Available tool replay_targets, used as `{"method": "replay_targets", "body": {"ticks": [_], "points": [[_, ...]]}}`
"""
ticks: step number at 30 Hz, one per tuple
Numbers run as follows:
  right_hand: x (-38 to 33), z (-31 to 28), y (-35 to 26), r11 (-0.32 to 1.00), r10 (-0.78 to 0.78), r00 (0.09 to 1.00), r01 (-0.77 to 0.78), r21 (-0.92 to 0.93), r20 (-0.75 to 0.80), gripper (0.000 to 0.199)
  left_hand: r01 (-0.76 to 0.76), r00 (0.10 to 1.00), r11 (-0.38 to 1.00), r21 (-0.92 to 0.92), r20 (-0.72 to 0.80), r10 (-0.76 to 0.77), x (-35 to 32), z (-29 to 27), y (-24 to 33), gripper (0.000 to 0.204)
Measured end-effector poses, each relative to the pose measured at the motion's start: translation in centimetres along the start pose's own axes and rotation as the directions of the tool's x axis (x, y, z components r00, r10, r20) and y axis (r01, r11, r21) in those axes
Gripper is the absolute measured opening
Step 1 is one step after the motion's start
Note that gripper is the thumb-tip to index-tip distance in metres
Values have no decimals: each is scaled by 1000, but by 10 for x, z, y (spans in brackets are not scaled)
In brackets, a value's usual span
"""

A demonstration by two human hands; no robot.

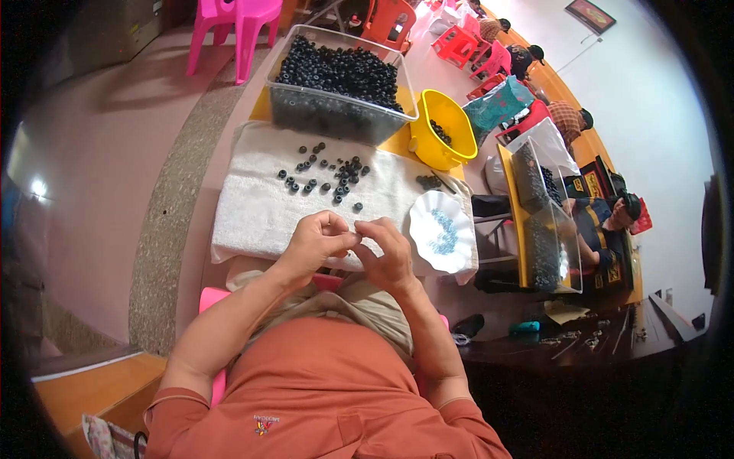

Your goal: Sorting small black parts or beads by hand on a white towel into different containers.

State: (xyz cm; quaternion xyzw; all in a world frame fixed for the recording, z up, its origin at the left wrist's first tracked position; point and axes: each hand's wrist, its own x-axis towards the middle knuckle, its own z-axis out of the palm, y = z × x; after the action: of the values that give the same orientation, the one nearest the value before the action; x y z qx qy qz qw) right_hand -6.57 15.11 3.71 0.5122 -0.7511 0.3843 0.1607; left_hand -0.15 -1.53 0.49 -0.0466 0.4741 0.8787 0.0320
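My left hand [315, 243] and my right hand [388, 256] meet over the near edge of a white towel [252, 222]. Thumb and fingers are pinched together on both, fingertips almost touching. Whatever sits between them is too small to make out. Just beyond lie several loose black round parts [353, 170], some with a hole in the middle, scattered on the towel. To the right of my right hand stands a white dish with a wavy rim [423, 218], holding small pale blue pieces [443, 232].
A clear plastic bin [329, 115] full of black parts stands at the far side, beside a yellow basket [436, 157] holding a few more. Rightward are further clear bins [562, 252] on a yellow board, and a seated person [604, 222]. Pink stool [237, 30] at far left.
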Motion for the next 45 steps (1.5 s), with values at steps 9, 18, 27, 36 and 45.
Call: {"method": "replay_targets", "body": {"ticks": [9,18,27,36,45], "points": [[14,-33,18,980,94,982,-120,-159,-161,24,-40,993,999,0,-108,40,1,2,2,16],[74,-105,99,861,-155,865,-119,-495,-477,16,-70,982,997,-30,-180,64,3,-1,-2,14],[101,-133,197,791,197,937,-326,-519,-288,24,-108,971,994,-8,-215,103,6,-5,0,12],[53,-20,119,932,363,891,-341,-126,272,26,-147,944,988,-45,-305,126,8,-10,-1,11],[48,-5,79,906,423,786,-354,-232,451,24,-172,935,983,-67,-326,142,9,-11,-2,10]]}}
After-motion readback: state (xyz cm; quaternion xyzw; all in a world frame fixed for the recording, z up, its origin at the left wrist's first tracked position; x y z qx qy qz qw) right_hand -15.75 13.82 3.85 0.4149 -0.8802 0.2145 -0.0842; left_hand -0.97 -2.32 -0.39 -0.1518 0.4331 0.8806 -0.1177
